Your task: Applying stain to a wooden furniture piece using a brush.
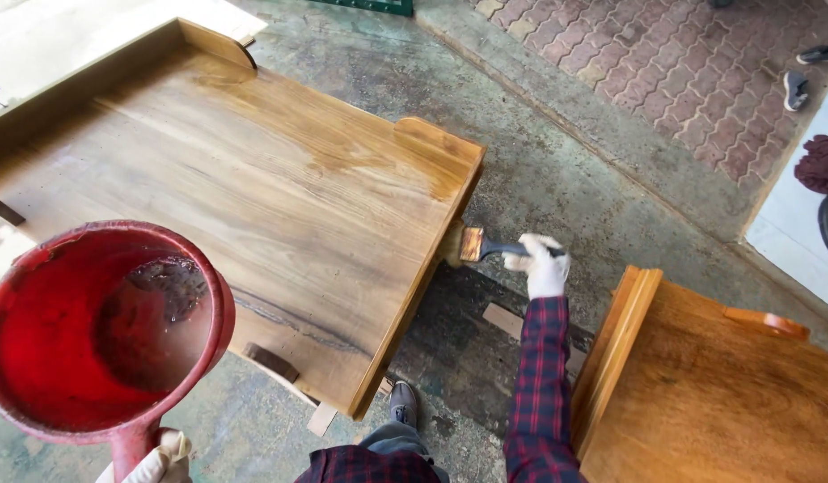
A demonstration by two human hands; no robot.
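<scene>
The gloved right hand [543,266] was closed around the handle of one brush [475,244], whose bristles touched the side edge of the wet panel [253,197] just left of it. The gloved left hand [164,458] gripped the handle of one red scoop [38,358] holding dark liquid, nearer the body. A second panel [709,385] lay right of the right hand; two in all.

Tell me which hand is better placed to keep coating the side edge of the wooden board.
Right. The right hand holds the paintbrush with bristles against the wooden board edge; the left hand holds the red dipper.
</scene>
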